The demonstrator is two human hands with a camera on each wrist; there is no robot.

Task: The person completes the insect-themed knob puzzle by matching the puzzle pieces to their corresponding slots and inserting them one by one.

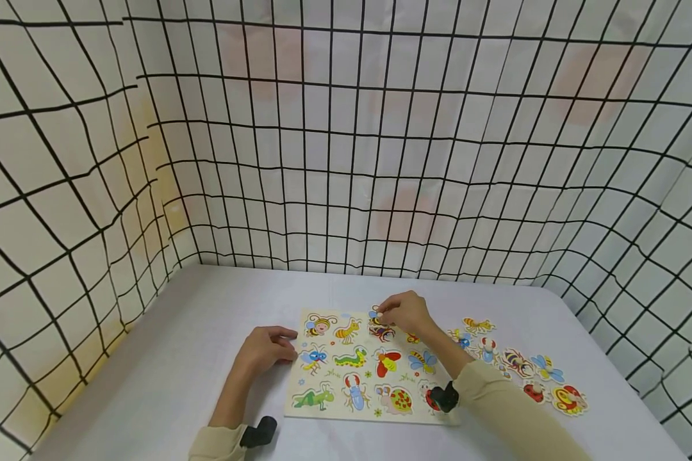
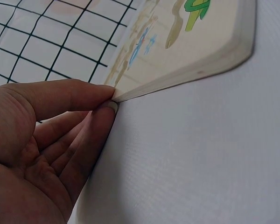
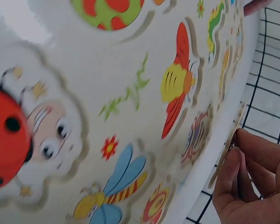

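Observation:
A pale wooden puzzle board (image 1: pixel 375 420) printed with colourful insects lies on the white table. My left hand (image 1: pixel 263 349) is at its left side, fingertips and thumb touching the edge; in the left wrist view they meet the board's side (image 2: pixel 196 77). Over the board's far edge, my right hand (image 1: pixel 406 312) pinches a bee puzzle piece (image 1: pixel 374 319) between thumb and fingers. The right wrist view shows that thin piece edge-on, tilted, beside the spider (image 3: pixel 196 135) picture. Part of the bee is hidden behind the fingers.
Several loose insect pieces, among them a spider piece (image 1: pixel 518 363), a dragonfly piece (image 1: pixel 546 369) and a butterfly piece (image 1: pixel 569 400), lie right of the board. A black wire grid (image 1: pixel 357 141) stands around the table's back and sides.

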